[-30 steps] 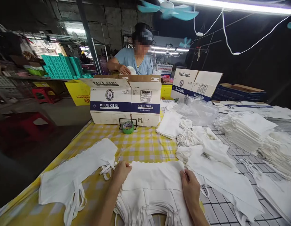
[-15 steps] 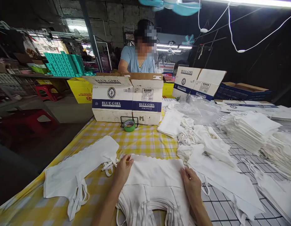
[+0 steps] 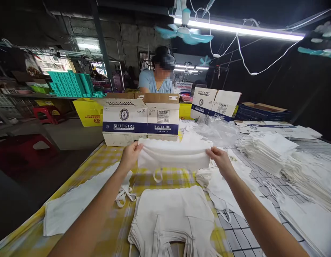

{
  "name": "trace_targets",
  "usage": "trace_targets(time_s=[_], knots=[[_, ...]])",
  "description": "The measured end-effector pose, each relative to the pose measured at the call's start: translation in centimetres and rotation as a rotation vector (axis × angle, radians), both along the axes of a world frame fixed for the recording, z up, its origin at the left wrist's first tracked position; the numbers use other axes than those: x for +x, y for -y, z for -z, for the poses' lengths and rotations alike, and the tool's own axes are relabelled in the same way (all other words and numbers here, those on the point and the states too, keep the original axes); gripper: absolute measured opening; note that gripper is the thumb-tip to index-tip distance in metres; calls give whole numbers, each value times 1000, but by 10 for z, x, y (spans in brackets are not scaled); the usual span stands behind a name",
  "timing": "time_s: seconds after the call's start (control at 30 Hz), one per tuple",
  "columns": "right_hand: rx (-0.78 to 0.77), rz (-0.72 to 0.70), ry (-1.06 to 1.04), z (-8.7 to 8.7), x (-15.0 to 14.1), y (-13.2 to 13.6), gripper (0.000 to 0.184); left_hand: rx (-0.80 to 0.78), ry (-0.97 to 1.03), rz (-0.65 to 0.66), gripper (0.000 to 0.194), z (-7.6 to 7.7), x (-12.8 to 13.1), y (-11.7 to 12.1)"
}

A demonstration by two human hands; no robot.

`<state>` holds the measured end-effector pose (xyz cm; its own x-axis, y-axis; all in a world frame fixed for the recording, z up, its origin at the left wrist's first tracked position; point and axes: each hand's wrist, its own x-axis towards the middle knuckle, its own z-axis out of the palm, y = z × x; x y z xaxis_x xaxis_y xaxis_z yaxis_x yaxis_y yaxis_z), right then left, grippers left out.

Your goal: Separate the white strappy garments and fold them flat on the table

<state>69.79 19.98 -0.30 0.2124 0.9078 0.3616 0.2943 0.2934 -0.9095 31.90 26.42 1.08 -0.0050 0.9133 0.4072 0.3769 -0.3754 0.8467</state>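
Observation:
Stretched between my two hands, a white strappy top (image 3: 176, 153) hangs in the air above the table, its scalloped edge uppermost and a thin strap loop dangling below. My left hand (image 3: 131, 155) pinches its left corner; my right hand (image 3: 219, 157) pinches the right one. Beneath it, nearer me, lies a neat stack of similar white tops (image 3: 173, 207) with straps toward me. Another white top (image 3: 76, 203) is spread to the left, partly behind my left forearm. Loose white tops (image 3: 235, 178) lie to the right, partly covered by my right arm.
A Blue Girl carton (image 3: 128, 119) stands at the table's far edge, with a second carton (image 3: 216, 101) farther right. Clear plastic (image 3: 219, 128) and tall piles of white garments (image 3: 269, 150) occupy the right side. A co-worker (image 3: 156, 80) is behind the carton. Ceiling fan (image 3: 185, 34) overhead.
Both hands have lifted one top off the stack and carried it up and forward, away from me. The view has tilted upward. The green tape by the carton is now hidden.

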Motion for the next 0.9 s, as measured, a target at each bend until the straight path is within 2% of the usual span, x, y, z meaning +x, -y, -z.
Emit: trace_targets(time_s=[0.1, 0.2, 0.27, 0.37, 0.5, 0.63, 0.77, 0.9], knots=[[41, -22, 14, -35, -3, -30, 36, 80, 88, 21, 51, -40, -2, -20], [48, -43, -18, -61, -11, -55, 39, 126, 129, -3, 55, -70, -6, -33], [49, -59, -43, -74, -19, -67, 41, 144, 135, -23, 56, -83, -13, -38], [43, -102, -82, -88, -34, -79, 44, 166, 143, -50, 57, -92, -27, -40], [55, -181, -126, -92, -57, -87, 45, 194, 137, -106, 54, -91, -50, -33], [66, -259, -157, -82, -79, -90, 42, 212, 110, -192, 48, -83, -77, -11], [36, -376, -166, -68, -107, -84, 38, 189, 52, -279, 45, -67, -108, 32], [-34, -548, -125, -64, -143, -71, 34, 94, 62, -379, 51, -43, -146, 89]])
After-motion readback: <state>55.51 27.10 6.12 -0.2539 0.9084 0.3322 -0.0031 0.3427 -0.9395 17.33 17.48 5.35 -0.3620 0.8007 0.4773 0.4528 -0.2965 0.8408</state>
